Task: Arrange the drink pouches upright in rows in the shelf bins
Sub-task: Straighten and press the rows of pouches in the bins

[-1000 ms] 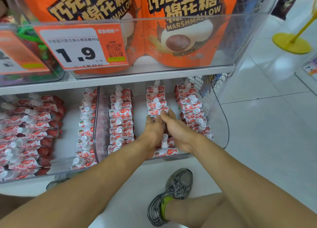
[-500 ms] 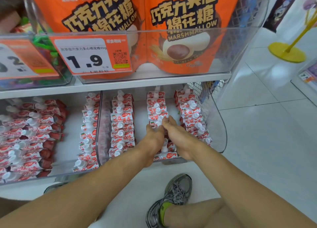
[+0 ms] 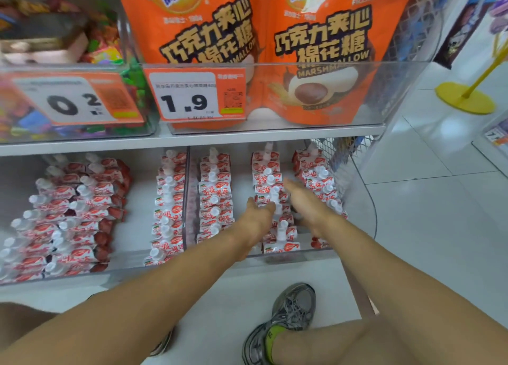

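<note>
Both hands' grip loose beside pouch row [image 3: 270,184].

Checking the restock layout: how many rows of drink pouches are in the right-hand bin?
3: a left row, a middle row between the left hand and right hand, and a right row. Hands hide some pouches.
</note>
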### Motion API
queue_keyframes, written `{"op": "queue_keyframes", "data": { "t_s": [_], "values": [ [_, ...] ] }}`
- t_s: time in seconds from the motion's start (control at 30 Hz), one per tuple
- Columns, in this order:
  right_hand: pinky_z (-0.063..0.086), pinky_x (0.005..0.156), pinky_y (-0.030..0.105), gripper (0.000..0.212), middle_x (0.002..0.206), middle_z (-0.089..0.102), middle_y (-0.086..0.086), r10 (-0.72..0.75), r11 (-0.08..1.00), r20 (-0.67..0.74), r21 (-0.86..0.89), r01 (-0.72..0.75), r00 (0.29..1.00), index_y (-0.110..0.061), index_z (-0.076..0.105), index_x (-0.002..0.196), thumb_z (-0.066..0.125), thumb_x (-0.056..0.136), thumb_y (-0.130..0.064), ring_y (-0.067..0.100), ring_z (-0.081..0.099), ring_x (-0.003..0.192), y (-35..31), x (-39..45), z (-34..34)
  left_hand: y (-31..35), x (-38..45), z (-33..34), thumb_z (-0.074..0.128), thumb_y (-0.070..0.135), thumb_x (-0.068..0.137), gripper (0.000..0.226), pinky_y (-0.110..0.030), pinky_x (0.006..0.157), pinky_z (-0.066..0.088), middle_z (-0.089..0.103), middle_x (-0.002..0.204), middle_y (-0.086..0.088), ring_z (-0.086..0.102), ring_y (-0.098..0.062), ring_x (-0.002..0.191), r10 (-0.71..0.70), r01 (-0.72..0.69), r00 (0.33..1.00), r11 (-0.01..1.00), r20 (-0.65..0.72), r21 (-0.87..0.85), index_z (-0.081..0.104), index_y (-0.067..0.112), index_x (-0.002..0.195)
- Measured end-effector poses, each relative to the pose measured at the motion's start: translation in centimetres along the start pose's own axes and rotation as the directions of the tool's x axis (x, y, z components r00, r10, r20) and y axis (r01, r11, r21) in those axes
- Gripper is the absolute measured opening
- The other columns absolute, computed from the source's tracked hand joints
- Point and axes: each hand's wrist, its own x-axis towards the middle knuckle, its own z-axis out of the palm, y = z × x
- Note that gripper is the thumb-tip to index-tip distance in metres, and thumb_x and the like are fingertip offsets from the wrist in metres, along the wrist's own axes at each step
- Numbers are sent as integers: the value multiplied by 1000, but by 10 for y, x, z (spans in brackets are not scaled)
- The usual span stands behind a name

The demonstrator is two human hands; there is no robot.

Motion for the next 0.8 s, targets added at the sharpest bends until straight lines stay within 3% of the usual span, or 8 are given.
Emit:
{"op": "queue_keyframes", "data": {
  "t_s": [0.1, 0.17, 0.3, 0.37, 0.43, 0.53, 0.67, 0.8],
  "values": [
    [29, 117, 48, 66, 152, 43, 3, -138, 990, -111, -14, 137, 984, -22, 39, 147, 38, 94, -61, 25, 40, 139, -14, 23, 5, 11, 8, 1, 33, 45, 100, 62, -36, 104, 33, 37, 150, -11, 45, -29, 125, 126, -129, 988, 991, -85, -34, 12, 22, 153],
    [35, 114, 49, 70, 143, 53, 6, -104, 993, -162, 46, 113, 981, -21, 47, 141, 42, 86, -63, 27, 50, 131, -9, 53, 6, 19, 18, 7, 34, 49, 98, 62, -36, 100, 37, 45, 143, -11, 49, -27, 114, 153, -164, 978, 984, -143, -74, 21, 20, 151],
    [41, 111, 45, 62, 139, 59, 2, -130, 986, -129, 83, 142, 983, -27, 55, 137, 41, 91, -66, 25, 56, 126, 5, 83, 9, 27, 42, 7, 34, 55, 93, 72, -50, 109, 34, 35, 150, -14, 39, -33, 133, 202, -233, 941, 969, -272, -85, 22, 12, 149],
    [40, 111, 42, 59, 139, 57, -2, -164, 982, -108, 76, 173, 980, -25, 54, 138, 40, 94, -61, 21, 56, 126, 4, 87, 8, 33, 54, 4, 35, 58, 93, 74, -44, 111, 32, 37, 150, -13, 40, -33, 134, 233, -271, 929, 957, -287, -103, 19, 14, 151],
    [40, 112, 44, 60, 140, 57, 0, -177, 980, -125, 71, 186, 976, -28, 55, 137, 40, 91, -64, 21, 55, 126, -4, 78, 8, 38, 68, 3, 32, 51, 98, 63, -39, 107, 35, 42, 147, -14, 45, -34, 130, 238, -273, 933, 957, -271, -99, 19, 20, 152],
    [43, 106, 40, 43, 126, 65, -3, -188, 978, -118, 68, 196, 975, -36, 65, 114, 35, 97, -63, 19, 60, 114, -4, 79, 9, 40, 83, 5, 28, 46, 100, 54, -44, 102, 42, 51, 139, -17, 52, -38, 120, 253, -280, 927, 958, -277, -66, 24, 25, 150],
    [43, 107, 46, 61, 128, 66, -3, -195, 977, -117, 66, 203, 974, -39, 64, 120, 32, 85, -78, 21, 61, 116, 1, 86, 11, 36, 89, 7, 31, 48, 97, 57, -40, 98, 46, 55, 132, -10, 57, -29, 114, 297, -333, 917, 938, -267, -101, 29, 23, 148],
    [44, 106, 47, 54, 123, 69, -2, -190, 979, -78, 58, 194, 979, -40, 69, 108, 37, 81, -74, 21, 63, 113, -1, 84, 9, 35, 93, 3, 29, 53, 90, 64, -44, 99, 46, 52, 138, -13, 56, -33, 115, 278, -301, 922, 953, -270, -44, 31, 23, 147]
  ]
}}
